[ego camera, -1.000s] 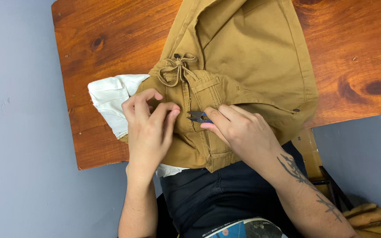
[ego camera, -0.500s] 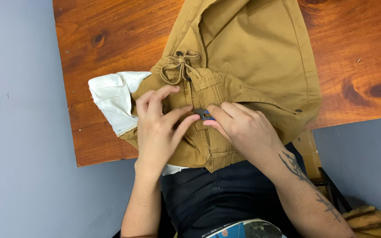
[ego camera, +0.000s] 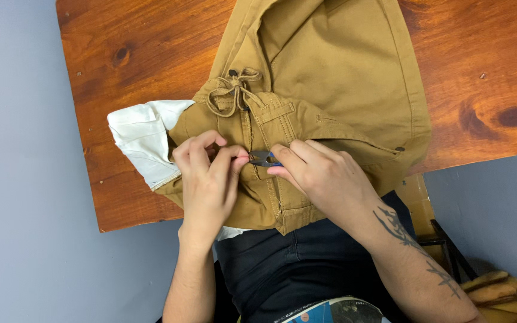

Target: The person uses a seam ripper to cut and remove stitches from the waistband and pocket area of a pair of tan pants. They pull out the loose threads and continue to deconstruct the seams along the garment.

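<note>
On the wooden tabletop (ego camera: 121,66), tan trousers (ego camera: 330,78) lay with a white pocket lining (ego camera: 142,140) turned out; the left hand (ego camera: 207,176) pinched the waistband fabric, the right hand (ego camera: 324,176) gripped a small blue-handled clipper (ego camera: 262,158).

one tan trousers (ego camera: 330,78), one small snips (ego camera: 262,158), one wooden table (ego camera: 139,60), two hands (ego camera: 207,173)

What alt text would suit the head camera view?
Two hands work at the waistband of tan trousers on a wooden table: the right hand holds small blue-handled snips, the left hand pinches the fabric beside them.
</note>
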